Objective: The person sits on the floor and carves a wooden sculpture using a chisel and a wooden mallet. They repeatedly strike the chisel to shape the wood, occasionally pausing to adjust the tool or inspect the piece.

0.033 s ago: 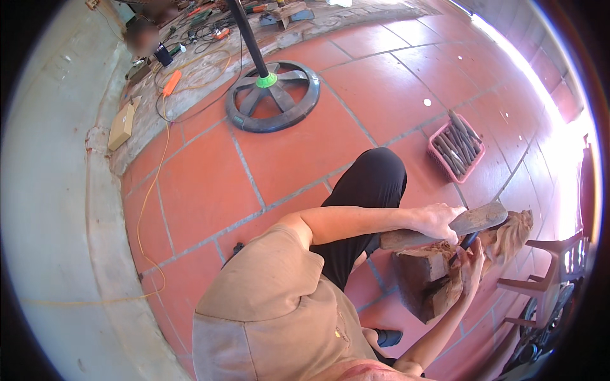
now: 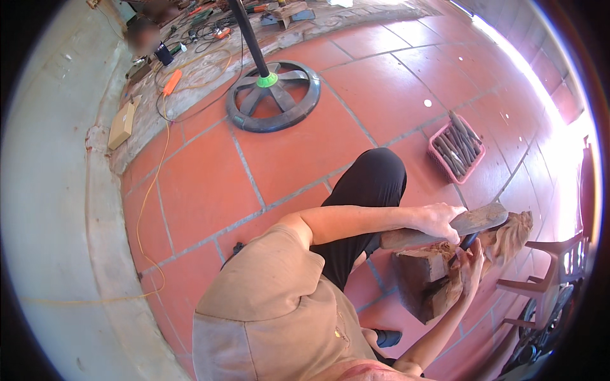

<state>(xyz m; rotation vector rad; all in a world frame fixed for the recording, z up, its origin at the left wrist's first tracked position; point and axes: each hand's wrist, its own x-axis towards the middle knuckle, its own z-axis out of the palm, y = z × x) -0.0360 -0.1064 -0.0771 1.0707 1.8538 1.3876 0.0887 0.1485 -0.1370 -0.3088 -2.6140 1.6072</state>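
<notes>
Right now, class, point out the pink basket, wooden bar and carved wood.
Pink basket (image 2: 440, 163), head view: side wall.
Wooden bar (image 2: 479, 219), head view: right end.
Carved wood (image 2: 434, 265), head view: squared part.

A black pole (image 2: 249, 38) is rising from a spoked round base (image 2: 279, 100) on the red-tiled floor (image 2: 203, 171), a yellow cable (image 2: 168, 130) is trailing from an orange power strip (image 2: 172, 82) past a tan box (image 2: 122, 126), and a plastic chair (image 2: 553, 270) is standing at the right.

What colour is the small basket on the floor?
The basket is pink; it shows best in the head view.
</notes>
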